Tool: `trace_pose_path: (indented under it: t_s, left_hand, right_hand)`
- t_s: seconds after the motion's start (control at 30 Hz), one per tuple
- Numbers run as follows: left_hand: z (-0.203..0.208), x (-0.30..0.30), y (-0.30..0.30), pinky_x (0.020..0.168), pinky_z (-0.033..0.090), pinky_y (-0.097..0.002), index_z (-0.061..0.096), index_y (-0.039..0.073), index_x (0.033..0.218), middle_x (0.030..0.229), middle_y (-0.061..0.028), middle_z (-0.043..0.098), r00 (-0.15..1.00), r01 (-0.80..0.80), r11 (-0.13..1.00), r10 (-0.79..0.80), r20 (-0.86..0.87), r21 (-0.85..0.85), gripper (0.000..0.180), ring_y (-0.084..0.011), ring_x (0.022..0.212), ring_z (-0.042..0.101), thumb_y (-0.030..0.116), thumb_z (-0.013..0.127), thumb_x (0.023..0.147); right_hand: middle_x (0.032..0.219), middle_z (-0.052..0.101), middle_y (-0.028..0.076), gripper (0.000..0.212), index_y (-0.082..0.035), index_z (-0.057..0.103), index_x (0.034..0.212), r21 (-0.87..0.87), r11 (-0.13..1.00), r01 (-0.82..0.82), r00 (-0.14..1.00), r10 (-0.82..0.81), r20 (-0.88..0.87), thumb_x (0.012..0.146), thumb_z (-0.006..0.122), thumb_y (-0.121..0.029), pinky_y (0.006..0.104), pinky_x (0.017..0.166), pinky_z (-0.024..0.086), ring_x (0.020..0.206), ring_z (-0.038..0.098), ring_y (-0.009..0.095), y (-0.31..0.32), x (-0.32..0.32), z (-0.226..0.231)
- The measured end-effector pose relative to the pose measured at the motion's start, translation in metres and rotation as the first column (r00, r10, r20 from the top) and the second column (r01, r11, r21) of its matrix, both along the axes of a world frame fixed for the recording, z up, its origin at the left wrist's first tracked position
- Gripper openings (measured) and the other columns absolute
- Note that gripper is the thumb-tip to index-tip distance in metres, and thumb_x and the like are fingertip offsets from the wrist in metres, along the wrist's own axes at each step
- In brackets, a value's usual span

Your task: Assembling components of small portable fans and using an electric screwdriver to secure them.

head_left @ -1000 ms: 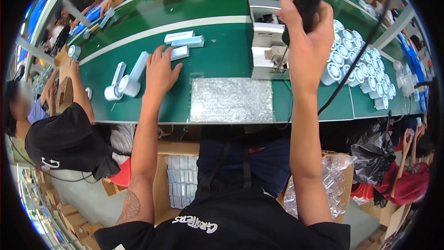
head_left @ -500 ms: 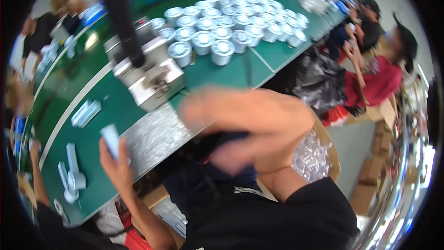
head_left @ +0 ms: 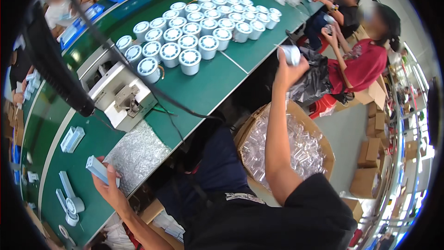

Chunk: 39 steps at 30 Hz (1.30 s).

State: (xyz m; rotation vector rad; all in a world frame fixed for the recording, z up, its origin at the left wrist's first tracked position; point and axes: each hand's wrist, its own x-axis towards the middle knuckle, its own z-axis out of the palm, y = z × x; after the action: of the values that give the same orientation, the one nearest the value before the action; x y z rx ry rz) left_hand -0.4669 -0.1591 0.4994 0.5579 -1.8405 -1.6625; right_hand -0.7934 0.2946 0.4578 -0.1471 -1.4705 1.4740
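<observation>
My left hand (head_left: 110,189) is closed around a pale blue rectangular bar (head_left: 96,166), held beside a silvery mat (head_left: 138,153) on the green table. Up to the right, over the floor side of the table, my right hand (head_left: 291,74) grips a pale blue round housing (head_left: 290,54). Many similar housings (head_left: 190,61) stand upright in rows on the table, with ribbed round tops. Between them and the mat sits a white-and-metal bench machine (head_left: 124,96). More pale blue bars (head_left: 72,139) lie to its left, near handled round pieces (head_left: 74,204).
An open carton (head_left: 329,157) of clear plastic pieces (head_left: 282,141) stands below my right forearm. A black plastic bag (head_left: 303,88) hangs behind it. A co-worker in red (head_left: 363,69) sits at the right. A thick black arm (head_left: 55,65) and cables cross the machine.
My right hand has swung from the mat's right side up and out to the right and now shows a round housing. The left hand and bar dip slightly as the view shifts.
</observation>
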Motion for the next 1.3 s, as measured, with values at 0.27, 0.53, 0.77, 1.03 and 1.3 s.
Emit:
trace_pose_path:
  t_s: [0.27,0.53,0.77,1.03,1.3]
  left_hand:
    - [0.034,-0.022,0.104,0.070,0.048,-0.0256,0.063,0.004,0.107,0.095,-0.0044,0.063,0.871,0.441,0.889,-0.392,-0.296,0.121,0.038,-0.0112,0.082,0.058,0.003,0.087,0.078]
    - [0.041,-0.050,0.073,0.064,0.044,-0.0225,0.059,0.004,0.087,0.076,0.0044,0.057,0.997,0.010,0.999,-0.013,-0.071,-0.046,0.019,-0.0037,0.072,0.051,0.003,0.077,0.092]
    - [0.034,-0.078,0.040,0.064,0.042,-0.0260,0.058,0.004,0.098,0.076,-0.0004,0.056,0.956,0.260,0.966,-0.258,-0.139,-0.002,0.011,-0.0097,0.068,0.053,0.012,0.065,0.100]
    - [0.040,-0.081,0.029,0.086,0.046,-0.0385,0.050,0.002,0.128,0.099,-0.0090,0.055,0.844,0.410,0.701,-0.050,-0.534,0.583,0.033,-0.0215,0.093,0.053,0.030,0.048,0.111]
    - [0.051,-0.058,0.019,0.054,0.038,-0.0236,0.063,0.001,0.118,0.076,-0.0053,0.063,0.972,0.179,0.984,-0.177,-0.152,0.000,0.040,-0.0074,0.061,0.050,0.038,0.051,0.110]
  right_hand:
    - [0.102,0.065,0.019,0.063,-0.001,0.065,0.121,0.501,0.463,-0.731,0.596,0.791,0.139,0.068,0.093,-0.018,0.0359,0.069,0.056,0.082,0.068,0.032,-0.202,0.209,0.072]
    - [0.125,0.057,0.021,0.046,-0.002,0.062,0.122,0.460,0.358,-0.813,0.495,0.840,0.221,0.080,0.080,-0.010,0.0444,0.086,0.053,0.100,0.063,0.039,-0.260,0.196,0.051]
    - [0.101,0.069,0.015,0.008,0.003,0.068,0.097,0.119,0.203,-0.972,0.230,0.925,0.303,0.093,0.068,-0.004,0.0392,0.088,0.051,0.100,0.066,0.035,-0.280,0.188,0.037]
    - [0.087,0.073,0.008,0.020,-0.006,0.078,0.106,0.405,0.218,-0.888,0.353,0.887,0.298,0.087,0.072,-0.002,0.0406,0.092,0.049,0.091,0.067,0.027,-0.286,0.192,0.047]
    - [0.079,0.073,0.004,0.018,-0.007,0.079,0.102,0.323,0.389,-0.863,0.488,0.806,0.334,0.085,0.075,-0.004,0.0409,0.086,0.047,0.079,0.063,0.025,-0.291,0.189,0.050]
